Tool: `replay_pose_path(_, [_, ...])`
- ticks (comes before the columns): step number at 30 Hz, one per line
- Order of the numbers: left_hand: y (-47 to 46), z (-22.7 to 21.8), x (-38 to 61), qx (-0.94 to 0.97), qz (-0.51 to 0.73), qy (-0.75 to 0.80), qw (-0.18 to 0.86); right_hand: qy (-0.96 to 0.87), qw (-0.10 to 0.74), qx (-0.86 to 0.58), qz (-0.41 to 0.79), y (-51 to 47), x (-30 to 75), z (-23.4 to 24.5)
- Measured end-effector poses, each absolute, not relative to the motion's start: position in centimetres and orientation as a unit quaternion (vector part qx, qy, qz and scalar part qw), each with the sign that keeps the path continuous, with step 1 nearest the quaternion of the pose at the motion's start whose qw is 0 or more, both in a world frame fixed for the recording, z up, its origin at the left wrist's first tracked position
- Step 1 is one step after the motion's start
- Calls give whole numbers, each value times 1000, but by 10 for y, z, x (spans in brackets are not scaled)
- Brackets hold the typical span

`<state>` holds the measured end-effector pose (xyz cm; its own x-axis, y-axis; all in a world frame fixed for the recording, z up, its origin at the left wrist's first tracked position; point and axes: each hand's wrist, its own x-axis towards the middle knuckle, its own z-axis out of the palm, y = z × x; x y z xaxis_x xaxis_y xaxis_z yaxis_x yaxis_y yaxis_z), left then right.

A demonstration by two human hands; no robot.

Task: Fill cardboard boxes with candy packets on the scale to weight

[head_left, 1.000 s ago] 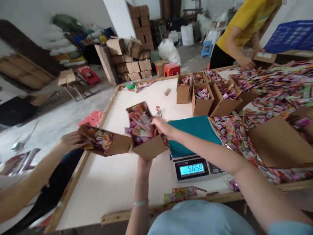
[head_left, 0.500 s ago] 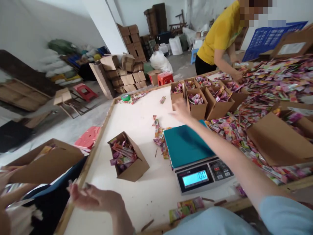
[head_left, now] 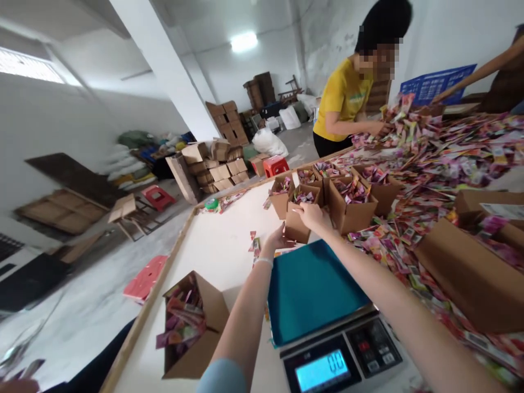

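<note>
Brown cardboard box, small and open-topped, stands at the near end of a row of like boxes on the white table, just beyond the teal-topped scale. The left hand cups its near side and the right hand closes over its rim. Its mouth points up and its long axis is upright; judged risk: heaped bright sachets could spill if the box tips, or it could knock the neighbouring box.
</note>
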<state>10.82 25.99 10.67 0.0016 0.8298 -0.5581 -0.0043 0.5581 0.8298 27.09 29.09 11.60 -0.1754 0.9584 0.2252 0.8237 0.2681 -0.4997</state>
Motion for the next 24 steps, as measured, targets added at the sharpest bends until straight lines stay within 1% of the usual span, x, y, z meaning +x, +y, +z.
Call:
replay_pose_path(2, [269,103,105,316,313,641,625,-753,277,-582,133,284,269,129])
replay_pose_path(5, [263,115,95,309,331,636,625,-759,296,-563,136,265,277,157])
replay_pose_path(7, [240,129,88,311,360,616,628,-770,313,-541,129,242,289,177])
replay_pose_path(10, [176,145,86,314,399,577,640,-803,384,-447,92,189,315,199])
replay_pose_path(12, [121,146,91,305,402,549,666,-824,426,-364,78,147,335,203])
replay_pose_path(13, [94,144,95,298,394,531,688,-833,433,-337,78,127,343,202])
replay_pose_path(15, [48,138,101,286,358,514,725,-845,427,-311,82,94,355,195])
replay_pose_path(17, [18,133,103,300,283,541,733,-859,397,-310,93,73,359,184])
replay_pose_path(19, [3,135,96,356,188,588,702,-876,349,-316,106,63,358,173])
replay_pose_path(21, [-1,147,81,442,144,609,643,-886,312,-326,108,60,353,165])
replay_pose_path(22, [-3,158,72,488,164,608,605,-886,305,-332,105,60,351,162])
replay_pose_path(23, [-5,170,62,530,218,605,553,-885,306,-336,104,59,349,160])
replay_pose_path(24, [-9,183,53,559,299,605,481,-882,314,-337,106,59,348,160])
